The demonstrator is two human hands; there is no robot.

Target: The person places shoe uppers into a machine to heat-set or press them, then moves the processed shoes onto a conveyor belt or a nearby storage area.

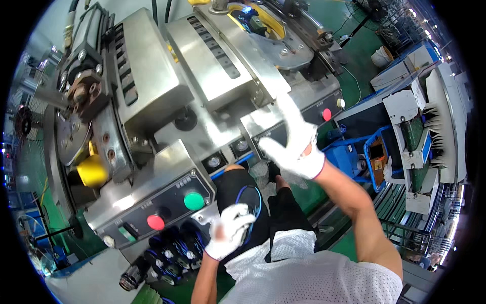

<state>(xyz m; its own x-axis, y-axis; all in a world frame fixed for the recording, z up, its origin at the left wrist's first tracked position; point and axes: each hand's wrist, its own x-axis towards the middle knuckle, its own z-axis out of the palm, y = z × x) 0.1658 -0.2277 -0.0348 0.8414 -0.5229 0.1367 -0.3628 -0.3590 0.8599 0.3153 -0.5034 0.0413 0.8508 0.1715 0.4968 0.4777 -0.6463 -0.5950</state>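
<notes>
My right hand (298, 147), in a white glove, reaches over the right control panel (311, 115) with thumb and fingers spread. Nothing shows in its grasp, and its fingertips blur against the bright metal. A red button (326, 114) sits on the panel to its right. My left hand (231, 231), gloved too, hangs above my dark-clad leg, its fingers loosely bent and apart with nothing visible in them. Left of it are a green button (194, 201) and a red button (156, 222) on the left control panel (172, 195). Behind its fingers curves a thin blue cord (260, 200).
The metal machine (212, 66) fills the upper left, with a yellow-rimmed opening (276, 28) at the top. A yellow part (92, 171) sits at its left. Several black round parts (174, 248) lie under the left panel. Blue crates (349, 157) stand at right.
</notes>
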